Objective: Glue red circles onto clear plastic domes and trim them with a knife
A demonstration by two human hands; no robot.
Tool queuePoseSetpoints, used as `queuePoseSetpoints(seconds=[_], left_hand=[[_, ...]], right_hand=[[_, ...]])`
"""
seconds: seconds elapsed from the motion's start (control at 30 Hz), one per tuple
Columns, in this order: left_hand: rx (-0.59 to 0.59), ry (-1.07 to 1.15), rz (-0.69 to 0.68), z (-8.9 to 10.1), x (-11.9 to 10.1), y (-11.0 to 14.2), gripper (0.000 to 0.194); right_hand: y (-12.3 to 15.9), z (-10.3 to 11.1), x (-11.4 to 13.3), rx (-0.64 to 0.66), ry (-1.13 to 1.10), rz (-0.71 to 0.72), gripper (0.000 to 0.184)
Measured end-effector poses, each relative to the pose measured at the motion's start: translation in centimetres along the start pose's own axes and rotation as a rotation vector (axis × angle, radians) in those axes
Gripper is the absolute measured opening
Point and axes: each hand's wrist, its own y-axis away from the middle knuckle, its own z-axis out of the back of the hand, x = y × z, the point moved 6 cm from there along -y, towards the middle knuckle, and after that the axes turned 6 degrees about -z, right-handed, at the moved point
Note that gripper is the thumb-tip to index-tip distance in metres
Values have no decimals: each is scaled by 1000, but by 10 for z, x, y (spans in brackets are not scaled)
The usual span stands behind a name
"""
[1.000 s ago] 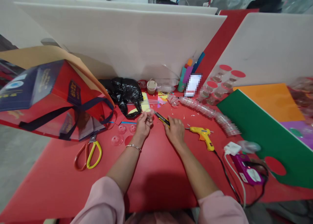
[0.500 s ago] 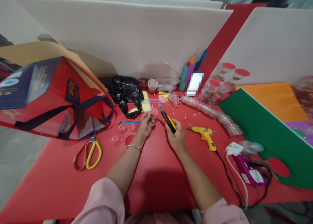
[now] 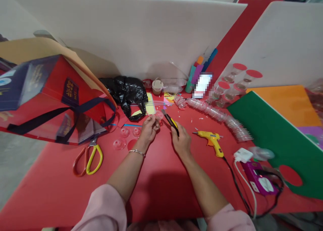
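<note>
Wrapped round a yellow and black box cutter [image 3: 171, 120], my right hand [image 3: 181, 139] points its blade up and to the left. My left hand [image 3: 149, 127] pinches a small clear plastic lid [image 3: 159, 115], and the blade tip is close beside it; whether they touch I cannot tell. Several similar clear plastic lids [image 3: 119, 144] lie on the red table [image 3: 156, 184] left of my left wrist, near a red disc [image 3: 132, 144]. A yellow glue gun [image 3: 210, 139] lies right of my right hand.
Scissors [image 3: 88, 158] with red and yellow handles lie at left, beside a red and blue bag [image 3: 83, 106]. A black plastic bag [image 3: 131, 94] sits behind. Nested clear cups [image 3: 209, 110], a green board [image 3: 275, 147] and a purple power strip [image 3: 259, 179] occupy the right.
The box cutter's tip has shifted slightly left, closer to the clear plastic lid in my left hand. The camera view has tilted a little; both grips stay the same.
</note>
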Motion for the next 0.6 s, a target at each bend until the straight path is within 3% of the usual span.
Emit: queuePoseSetpoints(seconds=[0.13, 0.33, 0.47, 0.6], left_hand=[[-26, 4, 4, 2, 1, -1, 36], [-25, 36, 24, 1, 1, 0, 37], [-37, 36, 31, 2, 0, 0, 35], [-25, 42, 28, 0, 0, 0, 37]], right_hand=[[1, -1, 4, 1, 13, 60, 45], [-1, 4, -1, -65, -36, 31, 44], [1, 3, 1, -34, -19, 89, 43], [0, 5, -2, -69, 5, 43, 44]])
